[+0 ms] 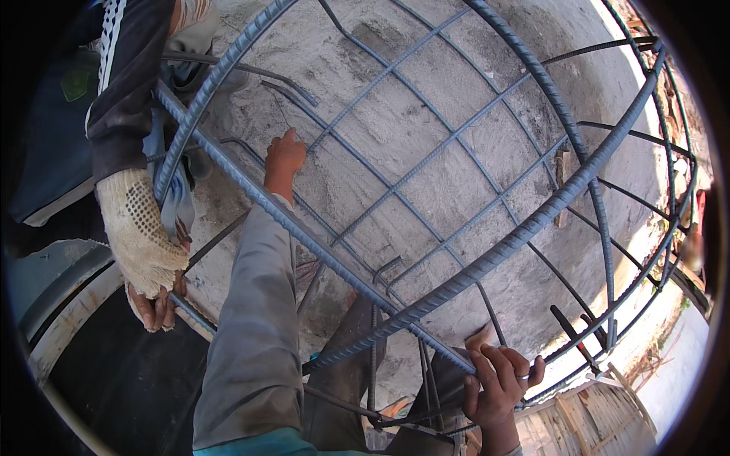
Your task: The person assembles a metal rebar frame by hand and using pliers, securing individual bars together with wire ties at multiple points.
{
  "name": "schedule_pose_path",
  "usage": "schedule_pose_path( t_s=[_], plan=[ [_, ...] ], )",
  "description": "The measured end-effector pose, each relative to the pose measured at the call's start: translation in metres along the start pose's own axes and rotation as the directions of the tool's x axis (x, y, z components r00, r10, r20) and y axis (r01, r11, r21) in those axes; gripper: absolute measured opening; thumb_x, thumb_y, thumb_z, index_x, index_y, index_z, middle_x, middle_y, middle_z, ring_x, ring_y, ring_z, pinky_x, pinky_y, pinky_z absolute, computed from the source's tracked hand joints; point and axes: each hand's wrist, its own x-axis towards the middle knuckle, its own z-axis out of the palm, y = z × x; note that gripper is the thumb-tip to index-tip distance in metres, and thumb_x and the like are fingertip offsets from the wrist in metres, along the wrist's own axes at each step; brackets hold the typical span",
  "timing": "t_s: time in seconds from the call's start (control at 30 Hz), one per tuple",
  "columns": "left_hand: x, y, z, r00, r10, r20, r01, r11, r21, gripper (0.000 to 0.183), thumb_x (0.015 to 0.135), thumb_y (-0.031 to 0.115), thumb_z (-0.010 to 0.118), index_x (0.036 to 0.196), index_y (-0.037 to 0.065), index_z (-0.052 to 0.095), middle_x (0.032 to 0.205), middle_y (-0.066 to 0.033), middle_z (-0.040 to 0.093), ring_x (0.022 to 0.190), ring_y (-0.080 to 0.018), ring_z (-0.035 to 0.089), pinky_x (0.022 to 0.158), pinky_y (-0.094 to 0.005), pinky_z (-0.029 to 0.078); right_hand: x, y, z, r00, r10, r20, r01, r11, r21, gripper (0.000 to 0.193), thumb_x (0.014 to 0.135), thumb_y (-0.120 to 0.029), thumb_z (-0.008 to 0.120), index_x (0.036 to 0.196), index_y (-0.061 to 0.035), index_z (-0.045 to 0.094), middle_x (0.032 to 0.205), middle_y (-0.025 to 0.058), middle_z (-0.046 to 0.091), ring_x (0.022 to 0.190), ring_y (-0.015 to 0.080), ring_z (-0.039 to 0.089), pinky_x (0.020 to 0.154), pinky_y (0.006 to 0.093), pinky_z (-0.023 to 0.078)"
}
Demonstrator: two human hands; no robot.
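Observation:
My left hand (pixel 285 158) reaches in under the thick bars, low over the bar grid. Its fingers are pinched together, and a thin wire (pixel 282 112) sticks up from the fingertips. At the lower right, my right hand (pixel 498 380) has its fingers closed over the end of a thick ribbed steel bar (pixel 296 224) that slants across the cage. A second thick bar (pixel 517 235) curves over it and on to the upper right. Below them, thinner ribbed bars form a crossing grid (pixel 391 190) above the grey ground.
On the left, another person's hand in a knitted dotted glove (pixel 137 228) holds a bar (pixel 190 310). Curved hoops and bars (pixel 673 175) rise along the right side. Bent bar ends (pixel 293 87) jut near my left hand. Wooden boards (pixel 585 418) lie lower right.

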Motion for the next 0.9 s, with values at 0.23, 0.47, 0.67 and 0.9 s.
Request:
schedule_pose_path(
  t_s=[0.23,0.47,0.67,0.9],
  plan=[
    [0.062,0.005,0.038,0.999,-0.009,0.038,0.017,0.977,-0.21,0.061,0.095,0.041,0.051,0.148,0.013,0.038,0.148,-0.02,0.038,0.135,-0.0388,0.039,0.107,-0.049,0.041,0.006,0.0,0.0,0.994,-0.06,-0.093,0.058,0.998,-0.027,0.041,0.097,-0.038,0.043,0.101,-0.0117,0.073,0.096,0.0043,0.071,0.097,0.0221,0.061,0.114,0.0469,0.01],
    [0.071,-0.027,0.043,0.883,-0.344,-0.318,-0.156,0.423,-0.893,0.028,0.093,0.025,0.05,0.1,-0.001,0.058,0.095,-0.0162,0.066,0.069,-0.0273,0.063,0.068,-0.0406,0.054,0.004,0.002,0.001,0.999,-0.046,0.013,0.046,0.999,-0.028,0.032,0.082,-0.036,0.053,0.093,-0.0119,0.072,0.097,0.0047,0.068,0.098,0.0226,0.058,0.113,0.0502,0.007],
    [-0.01,-0.044,-0.012,0.664,-0.613,-0.429,0.018,0.586,-0.81,0.016,0.088,0.012,0.056,0.098,0.001,0.062,0.09,-0.0135,0.066,0.07,-0.0225,0.063,0.062,-0.0366,0.052,0.008,-0.002,-0.004,0.995,-0.067,-0.069,0.069,0.997,0.032,0.026,0.081,-0.03,0.06,0.098,-0.0132,0.072,0.103,0.0036,0.068,0.101,0.0213,0.058,0.111,0.05,0.008],
    [-0.213,-0.054,-0.037,0.825,-0.565,-0.017,0.095,0.169,-0.981,0.022,0.089,0.01,0.048,0.101,0.006,0.066,0.087,-0.0112,0.062,0.079,-0.0219,0.061,0.065,-0.036,0.049,0.004,0.002,0.001,0.965,-0.101,-0.243,0.13,0.986,0.105,0.022,0.084,-0.024,0.064,0.103,-0.0128,0.068,0.102,-0.0005,0.065,0.105,0.0186,0.057,0.109,0.0482,0.015]
  ],
)
